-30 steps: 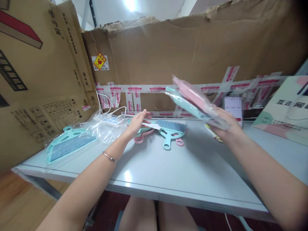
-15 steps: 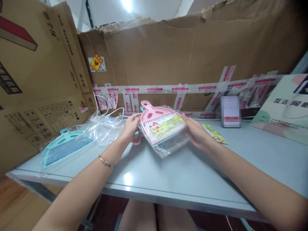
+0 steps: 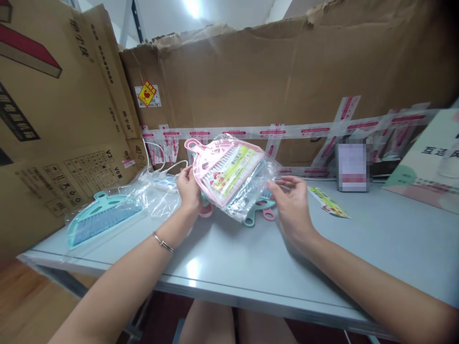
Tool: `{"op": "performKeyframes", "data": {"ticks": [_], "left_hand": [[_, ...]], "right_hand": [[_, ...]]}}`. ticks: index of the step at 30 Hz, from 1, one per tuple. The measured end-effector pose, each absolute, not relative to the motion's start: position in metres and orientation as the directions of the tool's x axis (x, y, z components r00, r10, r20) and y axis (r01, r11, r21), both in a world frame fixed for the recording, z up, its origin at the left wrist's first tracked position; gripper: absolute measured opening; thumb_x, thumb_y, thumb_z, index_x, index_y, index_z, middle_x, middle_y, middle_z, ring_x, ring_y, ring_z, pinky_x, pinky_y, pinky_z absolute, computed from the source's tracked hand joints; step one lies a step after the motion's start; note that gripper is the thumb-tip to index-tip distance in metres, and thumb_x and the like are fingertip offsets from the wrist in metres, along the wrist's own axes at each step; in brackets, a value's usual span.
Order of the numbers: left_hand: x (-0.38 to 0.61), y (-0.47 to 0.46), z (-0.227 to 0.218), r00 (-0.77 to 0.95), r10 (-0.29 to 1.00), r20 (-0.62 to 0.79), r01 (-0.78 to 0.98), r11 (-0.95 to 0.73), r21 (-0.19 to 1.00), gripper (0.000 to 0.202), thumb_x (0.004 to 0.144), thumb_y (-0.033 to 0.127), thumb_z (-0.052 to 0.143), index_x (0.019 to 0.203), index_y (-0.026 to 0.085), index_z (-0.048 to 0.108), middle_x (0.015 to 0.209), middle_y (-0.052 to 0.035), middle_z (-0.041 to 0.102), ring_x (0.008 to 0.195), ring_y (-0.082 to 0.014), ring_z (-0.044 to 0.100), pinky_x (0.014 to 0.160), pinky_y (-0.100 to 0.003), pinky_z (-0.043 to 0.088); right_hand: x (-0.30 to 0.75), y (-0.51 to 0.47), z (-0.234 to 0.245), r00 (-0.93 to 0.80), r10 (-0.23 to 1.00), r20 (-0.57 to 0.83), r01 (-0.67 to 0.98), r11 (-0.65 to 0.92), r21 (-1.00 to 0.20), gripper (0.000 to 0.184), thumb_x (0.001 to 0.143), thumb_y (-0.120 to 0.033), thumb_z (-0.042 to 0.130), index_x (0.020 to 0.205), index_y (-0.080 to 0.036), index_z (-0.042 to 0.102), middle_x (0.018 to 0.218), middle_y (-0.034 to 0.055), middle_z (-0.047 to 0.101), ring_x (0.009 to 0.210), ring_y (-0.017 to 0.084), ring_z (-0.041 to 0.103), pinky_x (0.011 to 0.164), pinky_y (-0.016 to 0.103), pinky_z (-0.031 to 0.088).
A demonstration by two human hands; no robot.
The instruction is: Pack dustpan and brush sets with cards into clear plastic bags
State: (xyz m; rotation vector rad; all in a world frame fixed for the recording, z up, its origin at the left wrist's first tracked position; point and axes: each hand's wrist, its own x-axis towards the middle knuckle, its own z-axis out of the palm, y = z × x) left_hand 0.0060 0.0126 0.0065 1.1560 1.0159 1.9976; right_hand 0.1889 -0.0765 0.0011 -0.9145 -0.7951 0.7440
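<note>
A pink dustpan [image 3: 199,165] with a white-bristled brush [image 3: 219,173] and a yellow-green printed card [image 3: 234,169] sits tilted inside a clear plastic bag [image 3: 247,203]. My left hand [image 3: 189,191] is closed around the dustpan's left side, its fingers partly hidden behind. At the right edge of the bag, the thumb and forefinger of my right hand [image 3: 294,208] pinch the film. Below and behind the bag, a teal handle [image 3: 250,219] and a pink handle [image 3: 268,214] lie on the table, mostly covered. Another pink handle [image 3: 206,210] shows beside my left wrist.
On the left of the grey table [image 3: 229,258] lies a bagged teal dustpan with a blue-bristled brush [image 3: 103,220]. White cables [image 3: 158,153] run behind it. A loose printed card [image 3: 330,203], a phone [image 3: 352,167] and a pale box [image 3: 426,165] stand or lie right. Large cardboard boxes [image 3: 229,81] wall the back.
The bagged pink dustpan has shifted left and turned, its handle now pointing left. My right hand has slid to the bag's edge, and handles beneath it have come into view.
</note>
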Motion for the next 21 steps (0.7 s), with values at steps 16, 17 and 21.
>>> {"op": "performKeyframes", "data": {"ticks": [16,17,21], "left_hand": [[0.008,0.01,0.007,-0.471,0.775,0.421,-0.193,-0.556,0.808,0.017,0.072,0.026,0.059,0.084,0.015,0.061,0.081,-0.0025,0.062,0.072,-0.0125,0.057,0.069,-0.026,0.048],[0.008,0.009,0.007,-0.461,0.762,0.454,-0.161,-0.575,0.802,0.017,0.073,0.027,0.058,0.085,0.015,0.061,0.082,-0.0027,0.062,0.074,-0.0128,0.057,0.069,-0.026,0.048],[0.011,0.006,0.004,-0.412,0.702,0.581,-0.024,-0.646,0.763,0.017,0.079,0.031,0.055,0.086,0.017,0.062,0.084,-0.0028,0.063,0.078,-0.0133,0.057,0.073,-0.025,0.047]], "right_hand": [[0.196,-0.071,-0.002,0.189,0.94,0.283,-0.013,0.29,-0.957,0.033,0.065,-0.045,0.07,0.084,-0.02,0.065,0.067,-0.002,0.057,0.051,0.009,0.047,0.036,0.019,0.029],[0.196,-0.071,-0.001,0.188,0.945,0.267,-0.052,0.281,-0.958,0.033,0.063,-0.045,0.071,0.083,-0.019,0.065,0.063,-0.0034,0.055,0.049,0.008,0.044,0.036,0.018,0.028],[0.194,-0.07,0.002,0.176,0.98,0.087,-0.263,0.132,-0.956,0.029,0.059,-0.038,0.077,0.074,-0.018,0.062,0.049,-0.0069,0.048,0.042,0.005,0.038,0.034,0.015,0.026]]}}
